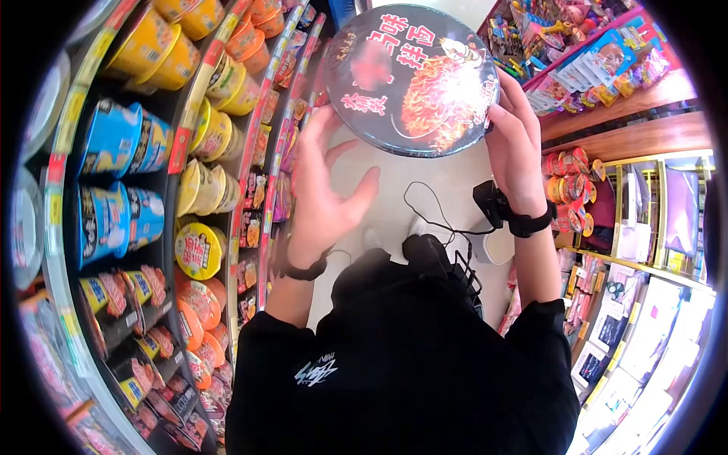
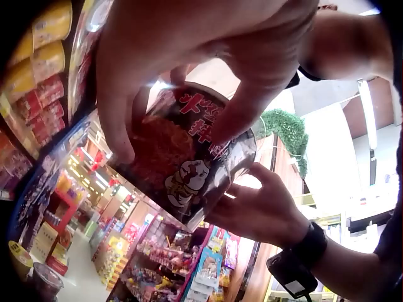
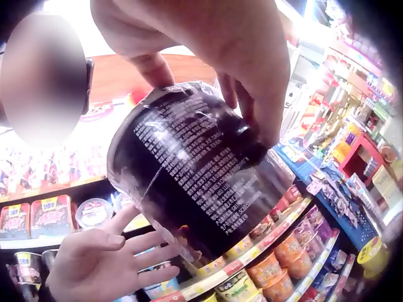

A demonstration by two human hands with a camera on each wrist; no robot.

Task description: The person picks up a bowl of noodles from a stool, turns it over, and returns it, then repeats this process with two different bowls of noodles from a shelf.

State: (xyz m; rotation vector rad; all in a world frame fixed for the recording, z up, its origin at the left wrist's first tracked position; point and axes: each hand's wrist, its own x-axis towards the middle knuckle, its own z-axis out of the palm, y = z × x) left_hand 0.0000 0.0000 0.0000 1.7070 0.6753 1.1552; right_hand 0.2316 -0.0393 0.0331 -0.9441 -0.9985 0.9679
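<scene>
A black noodle bucket (image 1: 417,83) with a noodle picture and red and white lettering on its round lid is held up in front of the body. The right hand (image 1: 516,144) grips its right side, fingers and thumb round the edge. At the lower left of the lid is the left hand (image 1: 330,182), thumb spread away and fingers extended. The right wrist view shows small print on the bucket's side (image 3: 195,170) and the left hand (image 3: 101,264) with straight, parted fingers at its rim; whether they touch is unclear. The left wrist view shows the bucket's patterned side (image 2: 182,151).
Shelves on the left hold blue tubs (image 1: 102,220), yellow tubs (image 1: 199,250) and orange tubs. To the right are red cups (image 1: 569,189), hanging packets and more shelving. A dark cable (image 1: 432,220) hangs near the right wrist; pale floor (image 1: 394,178) shows below.
</scene>
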